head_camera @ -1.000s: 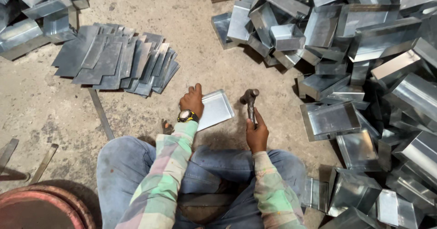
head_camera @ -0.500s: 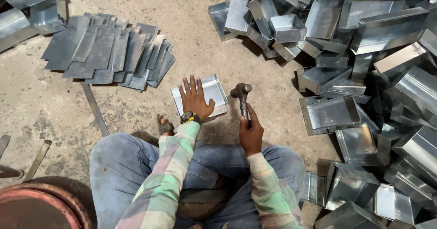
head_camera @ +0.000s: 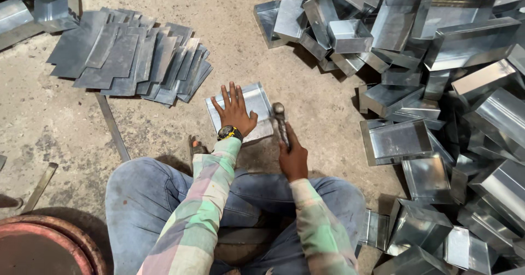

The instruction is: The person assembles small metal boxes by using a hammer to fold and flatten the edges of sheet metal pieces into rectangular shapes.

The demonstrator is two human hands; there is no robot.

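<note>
A small shiny sheet-metal tray (head_camera: 255, 101) lies on the concrete floor in front of my knees. My left hand (head_camera: 235, 111), with a black and yellow wristwatch, presses flat on it with fingers spread. Just right of the tray, my right hand (head_camera: 292, 157) grips the handle of a hammer (head_camera: 280, 121), whose metal head hovers at the tray's right edge. I sit on the floor in blue jeans and a checked shirt.
A fanned stack of flat grey metal sheets (head_camera: 131, 59) lies at the upper left. A big heap of finished metal trays (head_camera: 437, 89) fills the right side. A narrow metal strip (head_camera: 112, 126) lies left of my knee. A rusty round rim (head_camera: 49, 247) sits bottom left.
My left hand has spread flat on the tray, which now lies square in front of me. The hammer has come down closer to the tray's right edge.
</note>
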